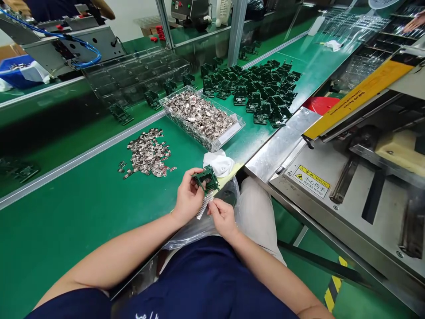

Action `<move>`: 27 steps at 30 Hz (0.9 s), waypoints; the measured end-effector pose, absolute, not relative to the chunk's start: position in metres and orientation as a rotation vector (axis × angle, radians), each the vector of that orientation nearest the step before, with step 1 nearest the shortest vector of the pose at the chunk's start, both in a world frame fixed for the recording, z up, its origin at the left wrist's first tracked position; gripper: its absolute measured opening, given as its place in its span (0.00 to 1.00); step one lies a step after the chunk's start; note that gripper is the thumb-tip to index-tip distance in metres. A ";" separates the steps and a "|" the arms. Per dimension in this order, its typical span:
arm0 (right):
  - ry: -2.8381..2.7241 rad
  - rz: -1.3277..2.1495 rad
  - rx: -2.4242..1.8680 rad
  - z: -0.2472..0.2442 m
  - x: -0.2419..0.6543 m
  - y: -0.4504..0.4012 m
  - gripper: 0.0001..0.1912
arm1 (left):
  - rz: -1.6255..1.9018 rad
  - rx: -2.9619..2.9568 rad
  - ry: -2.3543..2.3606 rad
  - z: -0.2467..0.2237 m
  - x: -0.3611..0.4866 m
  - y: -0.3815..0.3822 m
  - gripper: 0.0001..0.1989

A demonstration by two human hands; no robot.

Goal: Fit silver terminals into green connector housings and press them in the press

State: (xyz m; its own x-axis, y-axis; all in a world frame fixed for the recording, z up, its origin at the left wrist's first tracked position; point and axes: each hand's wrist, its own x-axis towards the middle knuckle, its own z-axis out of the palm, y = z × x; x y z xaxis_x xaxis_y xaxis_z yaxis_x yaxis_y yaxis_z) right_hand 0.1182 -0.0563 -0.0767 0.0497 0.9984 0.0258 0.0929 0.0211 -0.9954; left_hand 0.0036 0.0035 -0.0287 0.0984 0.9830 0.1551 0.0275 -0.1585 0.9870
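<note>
My left hand (190, 195) grips a green circuit board panel (209, 177) with cut-out openings, held above my lap at the table edge. A strip of small silvery metal pieces (203, 208) hangs below the board, between my hands. The fingers of my right hand (223, 217) pinch at the side of this strip. A white cloth (219, 163) lies just beyond the board. Farther off stands a clear plastic tray (229, 137) heaped with small metal parts. Left of it is a loose pile of similar small parts (149, 153) on the green table.
Many dark green boards (255, 88) are heaped behind the tray. At right stands a metal machine (318, 173) with a yellow-fronted head and a hand-injury warning label. A clear plastic bag (189, 232) lies over my lap. Another person's hand (415, 23) shows at the far right.
</note>
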 end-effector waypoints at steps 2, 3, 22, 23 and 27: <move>-1.344 1.107 -1.265 -0.079 0.125 -0.055 0.23 | 1.243 1.394 1.087 -0.028 0.005 0.005 0.17; -1.388 1.114 -1.264 -0.078 0.129 -0.056 0.22 | 1.245 1.390 1.091 -0.028 0.005 0.005 0.17; -1.467 0.617 -1.304 0.005 0.141 -0.036 0.09 | 1.180 1.520 0.965 -0.026 0.003 -0.011 0.18; -1.452 0.621 -1.318 0.004 0.139 -0.036 0.08 | 1.172 1.524 0.958 -0.026 0.003 -0.012 0.18; -1.416 0.600 -1.360 0.004 0.135 -0.037 0.06 | 1.156 1.561 0.953 -0.022 0.003 -0.015 0.18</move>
State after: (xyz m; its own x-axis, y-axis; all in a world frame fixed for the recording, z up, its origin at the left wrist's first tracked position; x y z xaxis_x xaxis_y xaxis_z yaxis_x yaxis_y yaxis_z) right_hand 0.1346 -0.0366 0.0037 0.1787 0.9277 0.3277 0.4104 0.2325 -0.8818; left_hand 0.0028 -0.0150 -0.0223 0.2526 0.9385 0.2353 0.0519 -0.2559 0.9653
